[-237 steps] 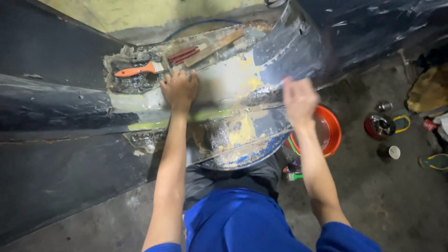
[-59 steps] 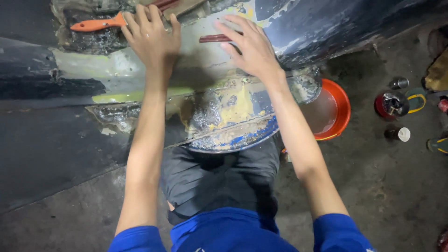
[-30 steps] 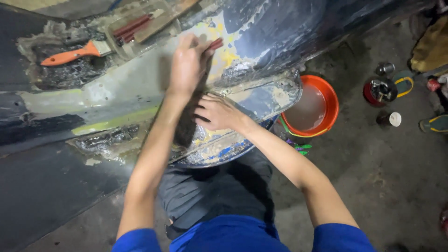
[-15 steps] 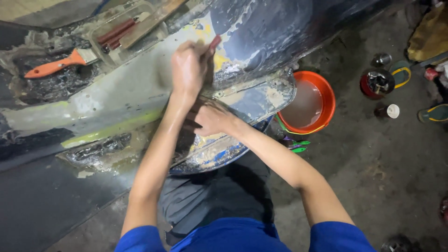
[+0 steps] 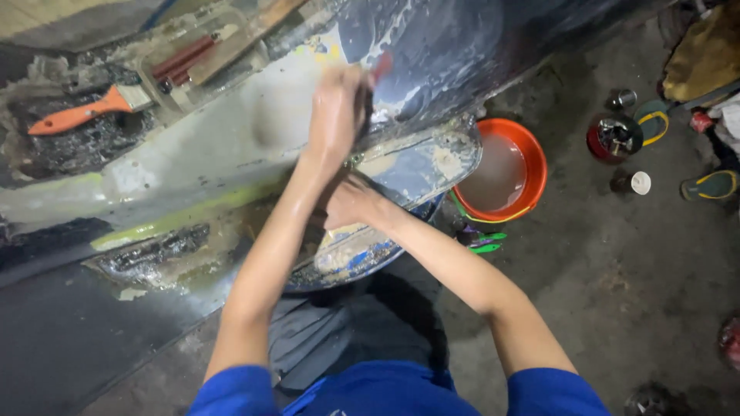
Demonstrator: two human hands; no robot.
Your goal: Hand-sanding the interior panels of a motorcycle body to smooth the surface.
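Observation:
My left hand [image 5: 335, 115] reaches up onto a curved vehicle body panel [image 5: 216, 150] smeared with grey filler, yellow patches and wet slurry. It is closed on a small red sanding piece [image 5: 383, 63], blurred, at the border of the grey area and the dark glossy paint [image 5: 470, 54]. My right hand [image 5: 353, 206] lies lower on the panel's bulging part, just under my left forearm. Its fingers are partly hidden, so I cannot tell whether it grips anything.
An orange-handled brush [image 5: 73, 117] and red sticks [image 5: 181, 58] lie in a recess at the upper left. An orange basin [image 5: 537, 166] of cloudy water stands on the concrete floor at the right, with green-handled tools [image 5: 484, 240], a red tin [image 5: 617, 139], a white cup [image 5: 640, 182] and sandals [image 5: 713, 185] nearby.
My left hand has moved up and right along the panel with the red piece. My right hand came down off the panel top to the lower bulge.

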